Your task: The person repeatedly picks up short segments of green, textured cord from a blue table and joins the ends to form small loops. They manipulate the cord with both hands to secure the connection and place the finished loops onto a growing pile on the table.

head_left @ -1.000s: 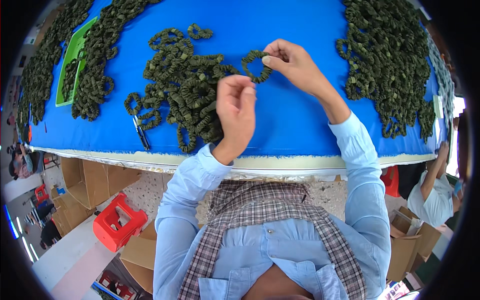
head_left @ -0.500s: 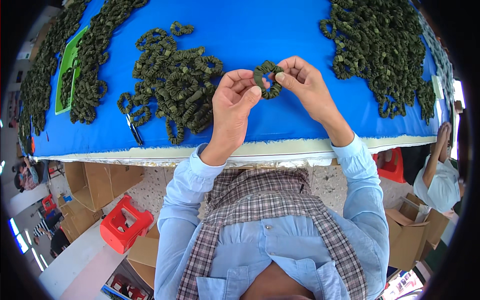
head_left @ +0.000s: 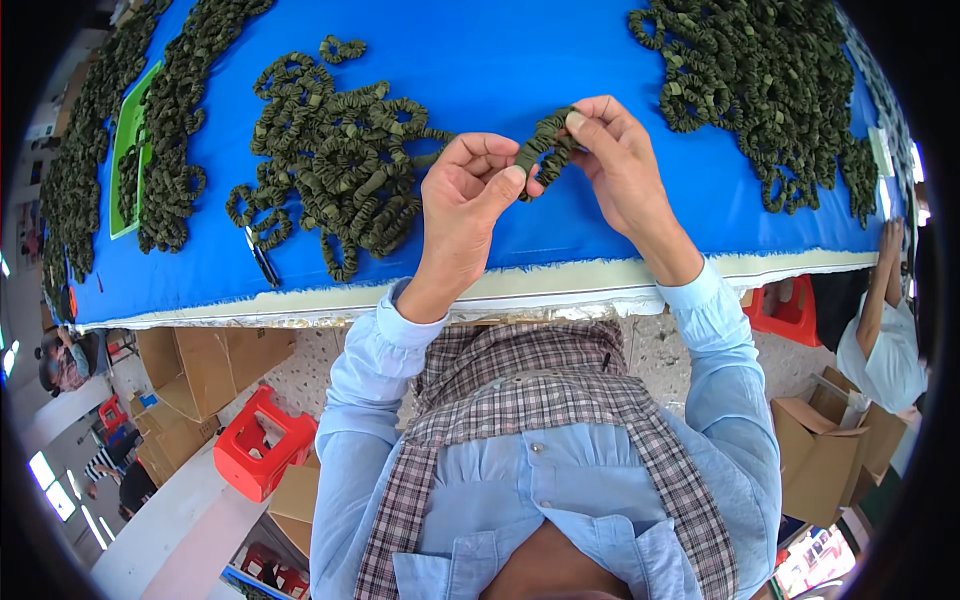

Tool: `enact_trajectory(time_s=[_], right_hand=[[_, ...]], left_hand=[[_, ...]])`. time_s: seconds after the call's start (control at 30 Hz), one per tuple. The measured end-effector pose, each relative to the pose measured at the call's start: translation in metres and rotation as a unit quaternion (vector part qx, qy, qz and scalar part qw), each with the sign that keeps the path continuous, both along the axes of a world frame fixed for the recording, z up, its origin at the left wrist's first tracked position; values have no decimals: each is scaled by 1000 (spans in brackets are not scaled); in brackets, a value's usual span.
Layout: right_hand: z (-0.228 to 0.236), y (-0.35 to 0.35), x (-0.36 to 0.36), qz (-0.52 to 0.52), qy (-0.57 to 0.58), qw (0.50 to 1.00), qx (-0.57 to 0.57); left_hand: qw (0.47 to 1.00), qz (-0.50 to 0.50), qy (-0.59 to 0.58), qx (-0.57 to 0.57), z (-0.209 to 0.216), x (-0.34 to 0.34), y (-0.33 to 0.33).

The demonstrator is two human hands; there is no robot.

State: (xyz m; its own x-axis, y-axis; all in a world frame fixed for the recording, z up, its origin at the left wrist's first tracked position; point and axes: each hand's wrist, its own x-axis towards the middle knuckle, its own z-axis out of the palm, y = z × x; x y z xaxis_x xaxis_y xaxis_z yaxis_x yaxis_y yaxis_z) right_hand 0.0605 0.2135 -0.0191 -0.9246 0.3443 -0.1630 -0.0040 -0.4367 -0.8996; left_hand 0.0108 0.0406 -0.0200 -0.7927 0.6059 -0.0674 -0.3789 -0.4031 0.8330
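Dark-green ruffled ring (head_left: 545, 135) lies between the two hands (head_left: 462, 197) (head_left: 624, 168), each pinching one end.

One left hand (head_left: 465, 195) and one right hand (head_left: 625, 165) hold one scrunchie (head_left: 545, 142). On one blue table (head_left: 540, 60) lie one green tray (head_left: 130, 118) and one slim tool (head_left: 263, 262); two large red stools (head_left: 240, 452) stand nearby. The piled scrunchies (head_left: 335, 150) overlap too much to count.

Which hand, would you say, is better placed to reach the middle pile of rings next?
Probably the left hand: it's nearer the middle pile than the right hand; both hold one ring.
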Motion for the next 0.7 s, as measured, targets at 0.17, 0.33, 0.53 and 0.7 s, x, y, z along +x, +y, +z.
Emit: enact_trajectory(time_s=[0.17, 0.33, 0.53, 0.7], right_hand=[[2, 8, 0, -8, 21, 996, -91], [4, 22, 2, 73, 72, 977, -186], [9, 22, 4, 159, 57, 976, -136], [6, 15, 5, 213, 59, 971, -89]], left_hand=[[998, -31, 35, -52, 2, 4, -5], [991, -77, 42, -101, 10, 4, -17], [992, -90, -6, -93, 12, -5, -32], [992, -104, -9, -73, 8, -9, -33]])
